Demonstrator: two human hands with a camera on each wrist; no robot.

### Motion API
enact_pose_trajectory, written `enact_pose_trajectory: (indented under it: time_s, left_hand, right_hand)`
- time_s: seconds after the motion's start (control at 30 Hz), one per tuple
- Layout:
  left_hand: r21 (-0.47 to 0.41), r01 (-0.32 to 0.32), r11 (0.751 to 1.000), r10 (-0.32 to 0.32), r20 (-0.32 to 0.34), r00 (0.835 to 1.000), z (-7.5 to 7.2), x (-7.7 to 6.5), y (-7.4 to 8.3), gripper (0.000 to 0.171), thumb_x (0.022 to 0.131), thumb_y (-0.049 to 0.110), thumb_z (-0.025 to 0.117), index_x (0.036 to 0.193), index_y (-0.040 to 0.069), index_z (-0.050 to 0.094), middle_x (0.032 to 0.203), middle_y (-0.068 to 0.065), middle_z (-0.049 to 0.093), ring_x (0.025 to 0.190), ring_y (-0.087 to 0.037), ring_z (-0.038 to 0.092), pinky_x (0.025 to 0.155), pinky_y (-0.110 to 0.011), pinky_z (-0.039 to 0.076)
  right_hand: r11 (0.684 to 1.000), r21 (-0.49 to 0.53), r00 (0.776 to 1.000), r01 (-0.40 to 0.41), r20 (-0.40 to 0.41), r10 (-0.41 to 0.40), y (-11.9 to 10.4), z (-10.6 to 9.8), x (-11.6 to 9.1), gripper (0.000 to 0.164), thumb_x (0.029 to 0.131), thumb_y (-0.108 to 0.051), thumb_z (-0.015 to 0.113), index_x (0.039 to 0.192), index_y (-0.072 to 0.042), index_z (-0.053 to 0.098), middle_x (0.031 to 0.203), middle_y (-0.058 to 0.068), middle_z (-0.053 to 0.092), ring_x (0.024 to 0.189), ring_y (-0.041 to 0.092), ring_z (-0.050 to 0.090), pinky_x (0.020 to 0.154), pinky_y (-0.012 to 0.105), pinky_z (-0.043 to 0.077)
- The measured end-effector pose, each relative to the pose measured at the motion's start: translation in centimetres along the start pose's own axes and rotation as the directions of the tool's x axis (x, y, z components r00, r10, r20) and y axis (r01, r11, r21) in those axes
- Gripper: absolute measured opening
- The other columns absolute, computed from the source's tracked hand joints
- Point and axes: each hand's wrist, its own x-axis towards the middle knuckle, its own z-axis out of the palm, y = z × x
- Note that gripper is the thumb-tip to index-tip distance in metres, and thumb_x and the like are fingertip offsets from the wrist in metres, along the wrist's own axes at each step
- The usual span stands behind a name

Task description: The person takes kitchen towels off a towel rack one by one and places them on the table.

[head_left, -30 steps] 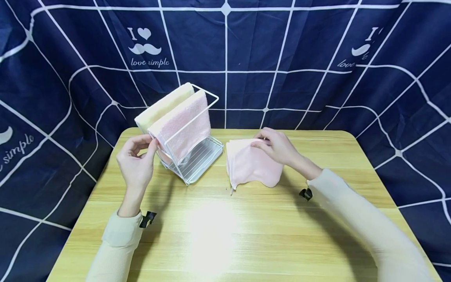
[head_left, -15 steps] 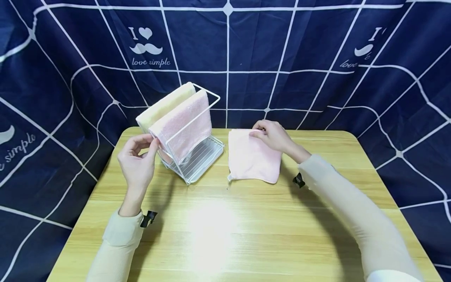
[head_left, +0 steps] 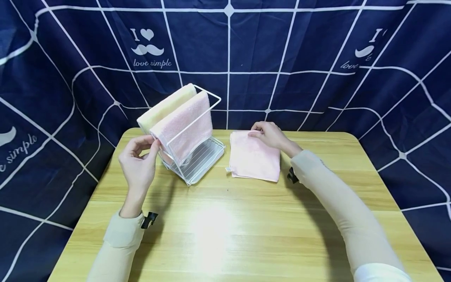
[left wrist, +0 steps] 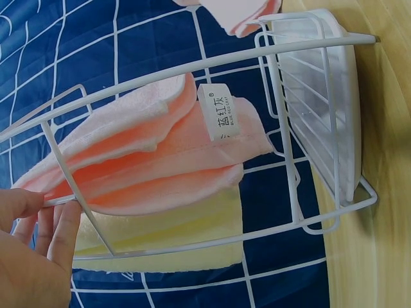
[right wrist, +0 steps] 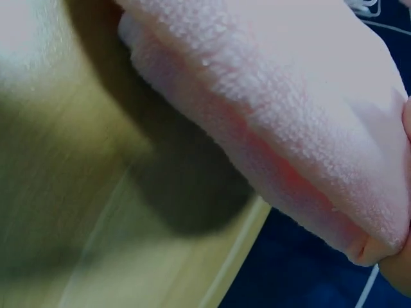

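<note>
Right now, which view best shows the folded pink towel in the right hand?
The head view: nearly the whole folded pink towel shows, the right hand covering one corner. The right wrist view gives cropped, fluffy edges; the left wrist, only part at top.
</note>
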Motion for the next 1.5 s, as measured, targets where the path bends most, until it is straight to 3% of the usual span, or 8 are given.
enact_pose_trajectory:
  time_s: [0.33,0.93,1.27,1.5]
  left_hand:
    - [0.006,-0.01,1.0,0.01,-0.006,1.0,0.1,-0.2,0.0,0.019,0.09,-0.003,0.076,0.101,-0.018,0.069,0.083,0.02,0.071,0.074,0.005,0.068,0.059,-0.006,0.054]
    - [0.006,-0.018,1.0,0.018,-0.008,1.0,0.1,-0.2,0.0,0.017,0.09,-0.004,0.076,0.1,-0.017,0.07,0.083,0.019,0.071,0.074,0.004,0.069,0.059,-0.006,0.054]
    - [0.006,-0.004,1.0,0.004,-0.011,1.0,0.2,-0.2,0.1,0.018,0.09,-0.004,0.077,0.101,-0.017,0.071,0.084,0.018,0.072,0.075,0.004,0.07,0.062,-0.007,0.056]
    - [0.009,0.002,1.0,-0.002,-0.008,1.0,0.1,-0.2,0.3,0.018,0.09,-0.004,0.077,0.101,-0.017,0.071,0.084,0.018,0.071,0.076,0.004,0.07,0.062,-0.007,0.056]
  right_hand:
    - [1.0,0.001,1.0,-0.002,0.008,0.002,1.9,1.4,0.9,0.018,0.099,-0.031,0.075,0.097,-0.013,0.075,0.097,0.007,0.076,0.087,0.023,0.064,0.079,0.037,0.049]
    - [0.995,-0.014,0.995,-0.097,0.025,0.097,3.0,2.4,1.9,0.022,0.097,-0.037,0.076,0.103,-0.016,0.078,0.108,0.008,0.08,0.1,0.028,0.071,0.09,0.047,0.055]
    - [0.997,-0.038,0.998,-0.062,0.005,0.062,2.0,0.2,1.4,0.029,0.097,-0.037,0.076,0.114,-0.014,0.078,0.109,0.008,0.078,0.099,0.025,0.07,0.087,0.046,0.056]
    - [0.998,-0.006,0.997,0.063,-0.035,-0.063,0.0,-2.0,0.6,0.033,0.096,-0.035,0.079,0.116,-0.009,0.077,0.109,0.009,0.078,0.097,0.025,0.073,0.086,0.046,0.059]
